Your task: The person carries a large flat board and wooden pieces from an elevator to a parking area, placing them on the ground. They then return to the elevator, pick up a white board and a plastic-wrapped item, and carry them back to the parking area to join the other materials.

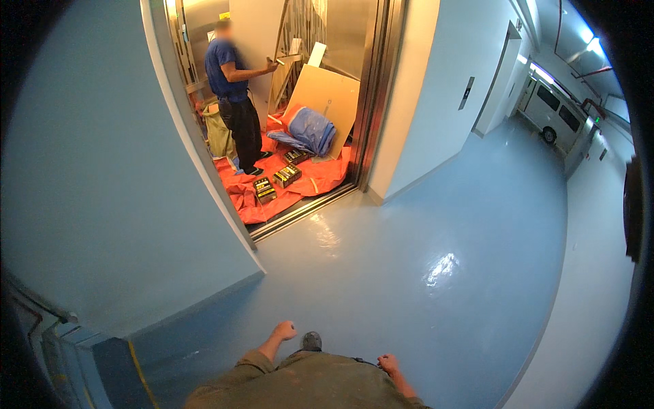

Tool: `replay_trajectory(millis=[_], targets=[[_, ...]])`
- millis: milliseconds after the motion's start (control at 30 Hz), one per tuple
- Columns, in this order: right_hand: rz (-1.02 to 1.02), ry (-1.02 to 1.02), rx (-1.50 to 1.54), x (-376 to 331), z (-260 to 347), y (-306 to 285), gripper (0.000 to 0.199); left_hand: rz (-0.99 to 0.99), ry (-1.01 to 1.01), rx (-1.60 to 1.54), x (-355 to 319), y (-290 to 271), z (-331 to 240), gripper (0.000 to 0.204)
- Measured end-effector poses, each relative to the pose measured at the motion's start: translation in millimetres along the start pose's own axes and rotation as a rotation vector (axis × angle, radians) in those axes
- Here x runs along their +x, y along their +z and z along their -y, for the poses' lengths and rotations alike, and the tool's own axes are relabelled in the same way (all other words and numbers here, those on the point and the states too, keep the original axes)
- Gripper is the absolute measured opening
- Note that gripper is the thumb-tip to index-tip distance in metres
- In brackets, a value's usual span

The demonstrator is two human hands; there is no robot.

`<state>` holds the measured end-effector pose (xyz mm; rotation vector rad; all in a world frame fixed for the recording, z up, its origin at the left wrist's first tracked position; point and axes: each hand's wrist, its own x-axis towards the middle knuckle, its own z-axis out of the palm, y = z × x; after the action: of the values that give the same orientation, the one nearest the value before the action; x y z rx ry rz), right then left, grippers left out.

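My left hand [285, 330] hangs at my side near the lower edge, fingers curled, holding nothing. My right hand [388, 362] is also low by my hip, curled into a loose fist with nothing in it. Both hang over the glossy blue-grey floor [409, 259]. One shoe toe [311, 340] shows between them. Ahead, an open lift [286, 102] has an orange sheet [300, 180] on its floor.
Another person in a blue shirt [231, 88] stands inside the lift by a cardboard sheet [327, 95], a blue bundle [310, 129] and small dark boxes [276, 180]. A wall corner [204, 170] stands left. A corridor runs right toward a white van [555, 112].
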<state>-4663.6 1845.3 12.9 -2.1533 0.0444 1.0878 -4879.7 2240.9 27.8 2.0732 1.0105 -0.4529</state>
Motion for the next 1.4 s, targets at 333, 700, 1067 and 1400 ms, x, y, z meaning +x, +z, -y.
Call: replay_trajectory(millis=[333, 700, 1067, 1400], targets=[[-0.041, 0.067, 0.028, -50.9, -68.2, -72.9, 0.023, -0.017, 0.013, 0.066, -53.8, 91.7, -51.6, 0.031], [0.118, 0.235, -0.054, -70.2, -242.1, -119.6, 0.017, -0.102, -0.083, 0.073, -183.5, 176.7, -17.5, 0.024], [0.193, 0.065, -0.12, -96.0, -225.5, -126.9, 0.022, 0.109, -0.257, 0.19, -199.0, 226.8, -13.2, 0.035], [0.199, 0.075, -0.029, -91.9, -220.7, -129.3, 0.02, 0.031, -0.201, 0.114, -224.9, 207.0, -82.6, 0.035]])
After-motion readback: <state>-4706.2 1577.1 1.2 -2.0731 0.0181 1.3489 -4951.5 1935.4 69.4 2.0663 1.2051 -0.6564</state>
